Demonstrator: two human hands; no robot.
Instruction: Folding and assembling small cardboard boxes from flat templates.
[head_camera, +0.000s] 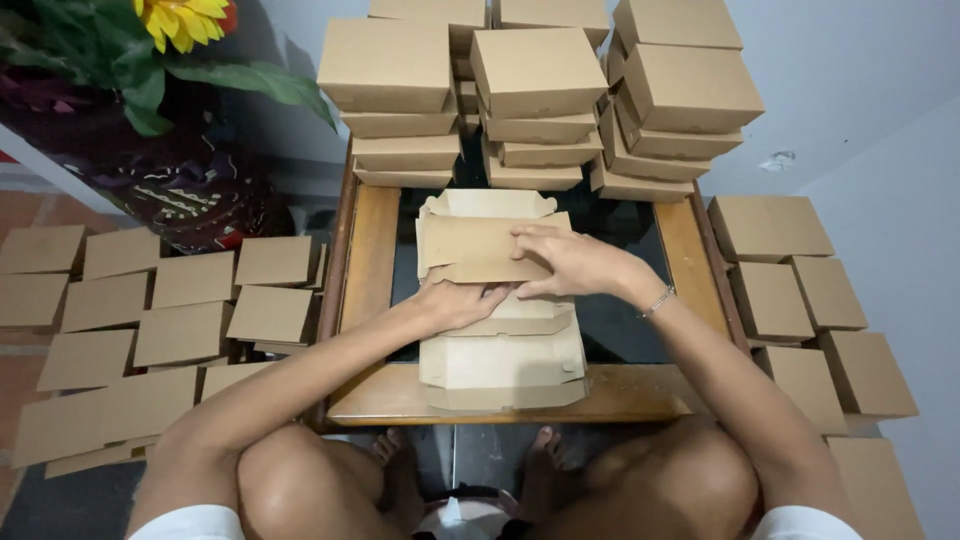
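A stack of flat, unfolded brown cardboard box blanks (502, 365) lies on the small wooden table with a dark glass top (370, 270). The top blank (470, 248) is partly folded, one flap bent over. My left hand (455, 303) presses down on its near edge with fingers flat. My right hand (570, 262), a thin bracelet on the wrist, lies over the folded flap and pinches its right edge.
Stacks of finished closed brown boxes (535, 90) stand at the table's far edge. More closed boxes (800, 300) line the floor on the right; others (150, 310) cover the floor on the left. A dark patterned vase with a sunflower (185, 180) stands far left. My knees and feet are below the table.
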